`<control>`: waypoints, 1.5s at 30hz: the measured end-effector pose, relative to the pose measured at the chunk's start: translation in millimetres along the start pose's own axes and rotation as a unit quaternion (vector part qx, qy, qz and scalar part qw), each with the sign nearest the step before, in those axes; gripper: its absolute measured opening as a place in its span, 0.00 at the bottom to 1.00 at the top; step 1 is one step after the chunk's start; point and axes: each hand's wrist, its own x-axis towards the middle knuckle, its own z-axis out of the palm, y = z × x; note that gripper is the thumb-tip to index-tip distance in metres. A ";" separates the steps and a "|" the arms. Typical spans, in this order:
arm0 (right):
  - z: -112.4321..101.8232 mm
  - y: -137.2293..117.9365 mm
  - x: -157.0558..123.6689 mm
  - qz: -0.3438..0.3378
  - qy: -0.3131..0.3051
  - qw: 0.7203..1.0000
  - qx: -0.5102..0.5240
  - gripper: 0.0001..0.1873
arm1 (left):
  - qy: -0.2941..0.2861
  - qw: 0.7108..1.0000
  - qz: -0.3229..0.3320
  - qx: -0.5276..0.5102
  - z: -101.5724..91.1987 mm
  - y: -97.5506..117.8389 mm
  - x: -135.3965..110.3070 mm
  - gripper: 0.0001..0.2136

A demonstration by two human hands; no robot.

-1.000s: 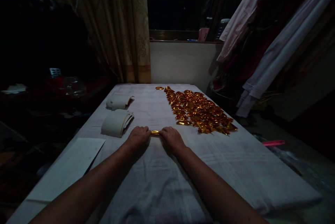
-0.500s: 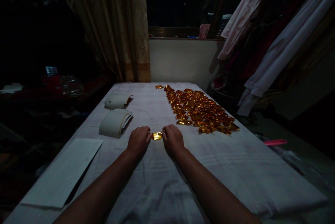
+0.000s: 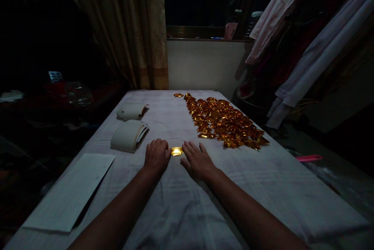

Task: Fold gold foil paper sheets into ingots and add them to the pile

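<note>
A small folded piece of shiny gold foil paper [image 3: 177, 151] lies between my two hands on the cloth-covered table. My left hand [image 3: 157, 154] is closed, its thumb and fingers pinching the paper's left end. Flat on the cloth, my right hand [image 3: 198, 159] has its fingers stretched out and thumb apart, the fingertips at the paper's right end. Beyond my right hand spreads a pile of folded gold foil pieces [image 3: 223, 121], with a single gold piece [image 3: 178, 95] apart at the far edge.
Two curved stacks of pale card [image 3: 125, 136] stand at the left. Nearer me lies a flat white sheet [image 3: 70, 191] on the tablecloth [image 3: 280, 203]. A curtain [image 3: 140, 28] hangs behind, and clothes [image 3: 312, 47] hang at the right. A pink handle [image 3: 309, 158] shows beside the table's right edge.
My right hand has loosened its pinch on the gold paper and flattened out, fingers extended. My left hand keeps its grip. The view has shifted slightly.
</note>
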 end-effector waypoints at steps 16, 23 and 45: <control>-1.3 -2.8 0.1 0.019 -0.019 0.999 0.032 0.34 | -0.020 0.999 -0.040 -0.005 -2.3 -5.1 -5.1 0.12; 1.8 -2.9 -0.4 0.015 -0.001 0.999 0.032 0.34 | -0.034 0.999 -0.033 -0.017 -4.9 19.5 1.7 0.14; -23.4 1.4 19.3 0.056 0.062 0.993 0.079 0.13 | -0.085 0.994 0.021 -0.064 -9.8 -7.2 5.3 0.05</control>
